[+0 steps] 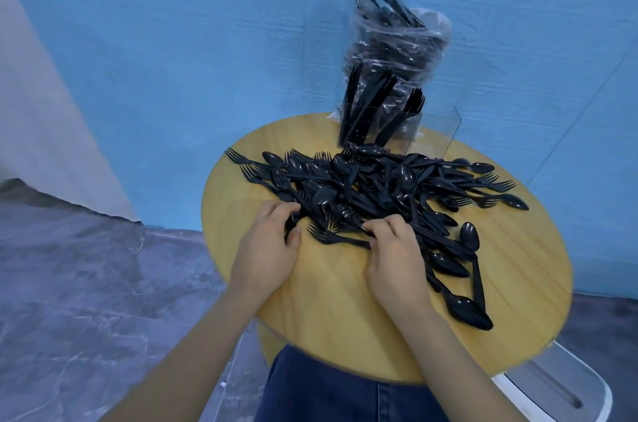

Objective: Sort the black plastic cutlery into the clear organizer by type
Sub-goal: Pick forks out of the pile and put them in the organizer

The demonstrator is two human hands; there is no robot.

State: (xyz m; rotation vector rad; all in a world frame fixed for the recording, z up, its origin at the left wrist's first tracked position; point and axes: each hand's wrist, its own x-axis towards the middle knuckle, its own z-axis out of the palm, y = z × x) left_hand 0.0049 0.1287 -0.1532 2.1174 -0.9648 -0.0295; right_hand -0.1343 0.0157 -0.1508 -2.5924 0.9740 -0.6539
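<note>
A heap of black plastic cutlery (373, 190), forks, spoons and knives mixed, covers the middle of a round wooden table (310, 300). At the table's far edge stands the clear organizer (431, 131); knives stand upright in its left compartment and several forks in the middle one, while the right one looks empty. My left hand (272, 242) rests at the heap's near left edge, fingers curled around black pieces. My right hand (397, 249) pinches the handle of a fork (331, 237) lying at the near edge.
A clear plastic bag (397, 38) full of more black cutlery leans against the blue wall behind the organizer. Loose spoons (466, 311) lie at the table's right front. A white stool (552, 387) sits low right; my blue-trousered legs are under the table.
</note>
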